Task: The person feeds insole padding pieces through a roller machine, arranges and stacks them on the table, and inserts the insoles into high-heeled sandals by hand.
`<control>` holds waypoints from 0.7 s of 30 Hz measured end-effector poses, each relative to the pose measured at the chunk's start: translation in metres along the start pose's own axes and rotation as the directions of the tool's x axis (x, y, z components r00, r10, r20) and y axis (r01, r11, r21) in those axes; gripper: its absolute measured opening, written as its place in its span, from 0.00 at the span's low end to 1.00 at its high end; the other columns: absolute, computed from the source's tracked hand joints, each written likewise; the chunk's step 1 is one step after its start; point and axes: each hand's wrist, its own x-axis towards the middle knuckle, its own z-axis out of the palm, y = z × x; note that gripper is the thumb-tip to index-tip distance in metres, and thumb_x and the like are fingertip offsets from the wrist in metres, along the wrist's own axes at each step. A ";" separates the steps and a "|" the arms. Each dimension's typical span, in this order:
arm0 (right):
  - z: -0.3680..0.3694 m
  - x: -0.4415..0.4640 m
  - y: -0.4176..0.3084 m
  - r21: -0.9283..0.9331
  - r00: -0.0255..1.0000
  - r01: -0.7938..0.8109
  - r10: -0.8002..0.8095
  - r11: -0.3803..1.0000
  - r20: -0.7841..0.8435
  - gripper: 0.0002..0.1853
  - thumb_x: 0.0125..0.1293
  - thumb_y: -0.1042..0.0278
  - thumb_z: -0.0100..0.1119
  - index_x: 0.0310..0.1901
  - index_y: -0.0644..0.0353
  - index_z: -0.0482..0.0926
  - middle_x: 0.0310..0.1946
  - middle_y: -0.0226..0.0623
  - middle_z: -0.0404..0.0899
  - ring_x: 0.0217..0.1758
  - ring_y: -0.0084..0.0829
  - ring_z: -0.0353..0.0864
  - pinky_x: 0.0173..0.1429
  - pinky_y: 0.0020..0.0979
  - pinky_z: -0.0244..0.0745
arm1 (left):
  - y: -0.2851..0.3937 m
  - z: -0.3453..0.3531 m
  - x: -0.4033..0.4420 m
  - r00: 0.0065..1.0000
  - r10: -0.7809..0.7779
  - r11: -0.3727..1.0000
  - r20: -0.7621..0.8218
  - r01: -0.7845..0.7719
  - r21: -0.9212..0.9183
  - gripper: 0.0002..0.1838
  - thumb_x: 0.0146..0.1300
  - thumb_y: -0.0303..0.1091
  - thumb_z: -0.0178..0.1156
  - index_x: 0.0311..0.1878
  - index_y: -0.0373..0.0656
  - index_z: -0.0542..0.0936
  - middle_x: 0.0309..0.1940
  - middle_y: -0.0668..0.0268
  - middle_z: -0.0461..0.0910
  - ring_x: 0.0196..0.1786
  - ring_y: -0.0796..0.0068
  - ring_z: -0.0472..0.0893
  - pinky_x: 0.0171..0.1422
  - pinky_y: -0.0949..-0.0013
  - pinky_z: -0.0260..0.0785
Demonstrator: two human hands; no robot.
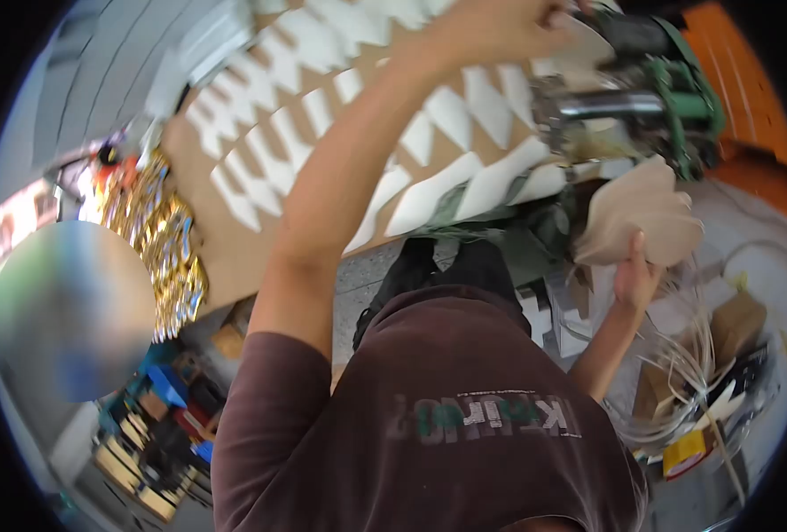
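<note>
My right hand [634, 277] grips a fanned stack of beige insole-shaped pieces [637, 213] from below, with the thumb on top. The left arm stretches across the table, and my left hand [509, 28] is at the top edge of the view. Its fingers are closed at the edge of a single beige piece [590, 46], over a green machine [690, 89] with a shiny metal roller [610, 105]. The fingertips are partly cut off by the view. Rows of white insole-shaped pieces [438, 191] lie on the brown tabletop [185, 164] under and around the left forearm.
Shiny gold pieces [176, 239] hang or lie along the table's left end. Below right are loops of pale strip [699, 355], a cardboard box [739, 319] and a yellow-and-red roll or pack [686, 454]. Mixed items, one of them blue [168, 385], fill the lower left. An orange panel [748, 84] stands behind the machine.
</note>
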 end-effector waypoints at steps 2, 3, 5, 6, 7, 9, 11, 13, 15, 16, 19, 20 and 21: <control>0.001 -0.001 0.002 0.010 0.997 -0.004 0.003 1.000 0.076 0.23 0.73 0.78 0.57 0.68 0.64 0.69 0.61 0.41 0.77 0.59 0.33 0.79 0.66 0.35 0.74 | 0.027 -0.013 -0.055 0.939 0.250 0.965 -0.237 -0.262 -0.020 0.10 0.56 0.24 0.59 0.42 0.38 0.79 0.30 0.60 0.79 0.31 0.66 0.75 0.39 0.65 0.69; 0.012 -0.008 -0.002 0.016 0.992 -0.014 0.012 1.000 0.123 0.23 0.73 0.78 0.57 0.68 0.64 0.69 0.61 0.41 0.77 0.59 0.33 0.79 0.66 0.35 0.74 | 0.048 -0.028 -0.095 0.939 0.230 0.972 -0.255 -0.234 0.014 0.10 0.56 0.24 0.59 0.42 0.38 0.79 0.30 0.60 0.79 0.31 0.66 0.75 0.39 0.65 0.69; 0.034 -0.022 -0.011 0.052 0.970 0.032 -0.043 0.998 0.237 0.23 0.73 0.77 0.57 0.68 0.64 0.70 0.60 0.41 0.78 0.59 0.33 0.80 0.66 0.35 0.75 | 0.086 -0.065 -0.188 0.963 -0.095 0.972 -0.252 0.144 0.185 0.14 0.60 0.30 0.63 0.50 0.40 0.81 0.42 0.63 0.81 0.41 0.68 0.79 0.45 0.67 0.73; 0.045 -0.031 -0.009 0.049 0.962 0.029 -0.041 0.998 0.269 0.23 0.73 0.77 0.57 0.68 0.64 0.70 0.60 0.41 0.78 0.59 0.33 0.80 0.66 0.35 0.75 | 0.095 -0.082 -0.235 0.942 -0.156 0.967 -0.297 0.207 0.149 0.13 0.56 0.23 0.63 0.46 0.39 0.80 0.38 0.65 0.79 0.37 0.71 0.77 0.42 0.70 0.71; 0.055 -0.041 -0.005 0.056 0.960 0.010 -0.025 0.998 0.279 0.23 0.73 0.77 0.57 0.68 0.64 0.70 0.60 0.41 0.78 0.59 0.33 0.80 0.66 0.35 0.75 | 0.100 -0.099 -0.285 0.917 -0.214 0.959 -0.336 0.263 0.107 0.14 0.52 0.16 0.62 0.43 0.37 0.79 0.33 0.67 0.77 0.34 0.74 0.74 0.40 0.73 0.70; 0.077 -0.070 0.002 0.061 0.960 -0.027 0.009 0.998 0.280 0.23 0.73 0.76 0.57 0.68 0.64 0.70 0.60 0.41 0.78 0.59 0.32 0.80 0.66 0.34 0.75 | 0.109 -0.129 -0.387 0.832 -0.336 0.905 -0.441 0.415 0.092 0.13 0.51 0.16 0.62 0.40 0.38 0.78 0.34 0.67 0.77 0.35 0.73 0.75 0.40 0.71 0.69; 0.102 -0.101 0.010 0.036 0.955 -0.047 0.034 0.998 0.296 0.23 0.73 0.76 0.57 0.68 0.64 0.70 0.60 0.41 0.78 0.59 0.32 0.80 0.66 0.34 0.75 | 0.112 -0.148 -0.481 0.777 -0.386 0.847 -0.497 0.512 0.142 0.13 0.48 0.15 0.62 0.38 0.39 0.77 0.36 0.66 0.77 0.38 0.71 0.75 0.44 0.70 0.69; 0.128 -0.128 0.021 -0.015 0.928 -0.061 0.062 0.998 0.368 0.23 0.73 0.76 0.58 0.68 0.64 0.70 0.60 0.42 0.78 0.59 0.32 0.80 0.66 0.33 0.75 | 0.101 -0.138 -0.570 0.766 -0.369 0.838 -0.526 0.519 0.168 0.14 0.47 0.15 0.62 0.37 0.40 0.76 0.37 0.65 0.77 0.40 0.68 0.75 0.46 0.69 0.69; 0.156 -0.148 0.029 -0.057 0.898 -0.064 0.083 0.996 0.432 0.23 0.73 0.76 0.58 0.68 0.64 0.70 0.60 0.42 0.78 0.59 0.32 0.80 0.66 0.32 0.75 | 0.080 -0.105 -0.653 0.833 -0.349 0.795 -0.430 0.506 0.334 0.14 0.45 0.15 0.61 0.36 0.41 0.75 0.39 0.62 0.75 0.44 0.63 0.74 0.48 0.66 0.69; 0.169 -0.153 0.030 -0.072 0.893 -0.056 0.082 0.996 0.443 0.23 0.73 0.76 0.58 0.68 0.64 0.70 0.60 0.42 0.78 0.59 0.32 0.80 0.66 0.32 0.75 | 0.068 -0.089 -0.688 0.823 -0.352 0.796 -0.445 0.514 0.320 0.14 0.45 0.15 0.61 0.36 0.41 0.75 0.39 0.62 0.75 0.44 0.63 0.74 0.48 0.66 0.69; 0.200 -0.167 0.028 -0.131 0.863 -0.072 0.128 0.989 0.488 0.23 0.72 0.77 0.59 0.67 0.64 0.71 0.59 0.41 0.79 0.58 0.31 0.81 0.66 0.30 0.74 | 0.031 -0.031 -0.776 0.859 -0.424 0.806 -0.288 0.503 0.313 0.14 0.45 0.16 0.60 0.36 0.40 0.74 0.40 0.61 0.74 0.45 0.59 0.73 0.48 0.64 0.69; 0.205 -0.171 0.027 -0.153 0.855 -0.079 0.146 0.985 0.498 0.22 0.71 0.78 0.59 0.66 0.64 0.72 0.59 0.41 0.80 0.57 0.31 0.81 0.67 0.29 0.74 | 0.022 -0.016 -0.792 0.867 -0.443 0.812 -0.229 0.496 0.307 0.14 0.45 0.16 0.60 0.36 0.40 0.73 0.40 0.60 0.73 0.45 0.58 0.73 0.48 0.64 0.69; 0.210 -0.176 0.026 -0.175 0.853 -0.074 0.153 0.982 0.499 0.22 0.71 0.78 0.59 0.66 0.64 0.72 0.59 0.41 0.80 0.57 0.31 0.81 0.67 0.29 0.74 | 0.016 -0.006 -0.801 0.863 -0.447 0.816 -0.236 0.502 0.287 0.14 0.45 0.16 0.60 0.36 0.40 0.73 0.40 0.60 0.73 0.45 0.58 0.73 0.48 0.64 0.69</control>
